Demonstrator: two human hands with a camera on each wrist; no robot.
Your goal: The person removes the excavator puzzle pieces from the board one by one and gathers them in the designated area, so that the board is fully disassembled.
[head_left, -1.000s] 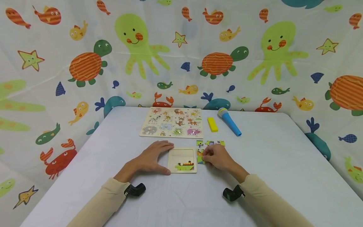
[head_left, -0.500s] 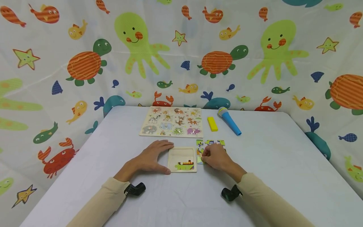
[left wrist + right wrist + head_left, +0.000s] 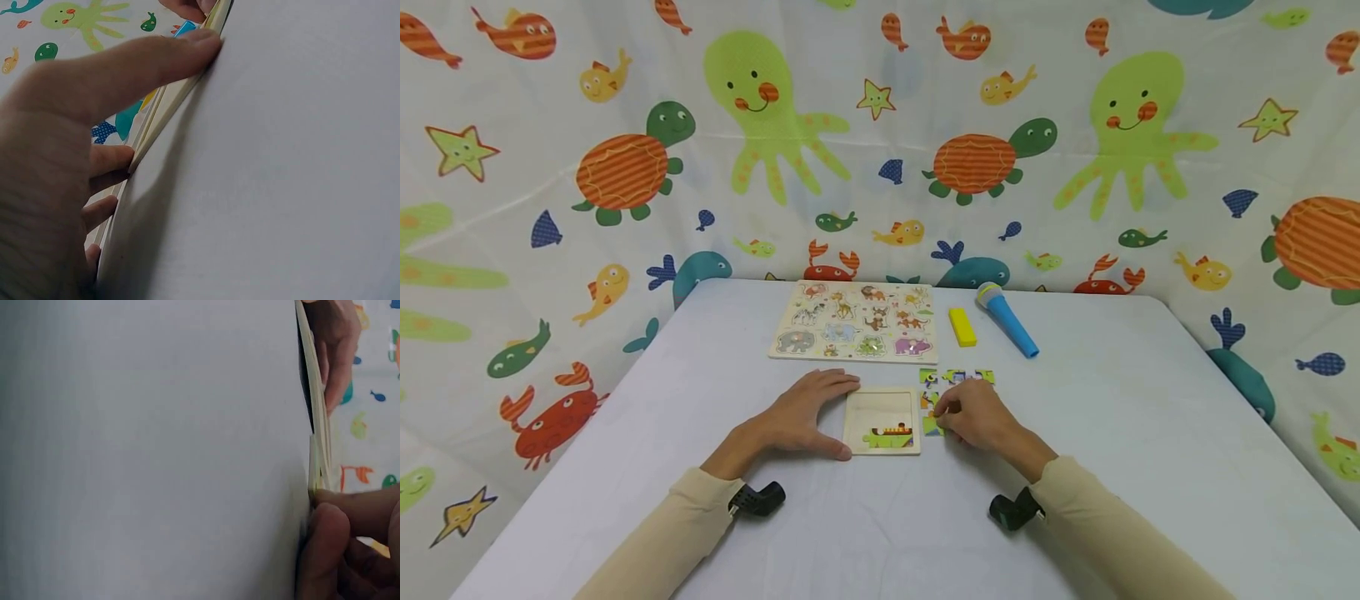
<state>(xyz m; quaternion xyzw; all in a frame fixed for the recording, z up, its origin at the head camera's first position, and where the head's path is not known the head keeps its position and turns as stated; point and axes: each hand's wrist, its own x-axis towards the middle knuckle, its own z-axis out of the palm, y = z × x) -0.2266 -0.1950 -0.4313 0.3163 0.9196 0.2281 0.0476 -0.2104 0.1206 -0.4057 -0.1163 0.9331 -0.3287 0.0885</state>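
My left hand (image 3: 805, 417) rests at the left side of a small square wooden puzzle tray (image 3: 859, 410), thumb at its near corner and fingers at the far one. Those fingers (image 3: 112, 159) look fairly straight in the left wrist view. Inside the tray, joined puzzle pieces (image 3: 889, 437) with green and striped parts fill the lower right. Just right of the tray, my right hand (image 3: 981, 417) pinches a green-and-blue puzzle piece (image 3: 932, 427) between thumb and finger. In the right wrist view, the piece (image 3: 313, 465) appears edge-on, partly hidden by the fingertips.
Several loose puzzle pieces (image 3: 928, 377) lie beyond and beside my right hand, some partly covered. Farther back are an animal puzzle board (image 3: 857, 321), a yellow block (image 3: 962, 327) and a blue toy microphone (image 3: 1009, 323). A patterned cloth (image 3: 865, 167) hangs behind the white table (image 3: 865, 533).
My right hand has shifted slightly at the nearest puzzle piece, which now sits a little apart from the piece beyond it. The left hand and tray have stayed in place.
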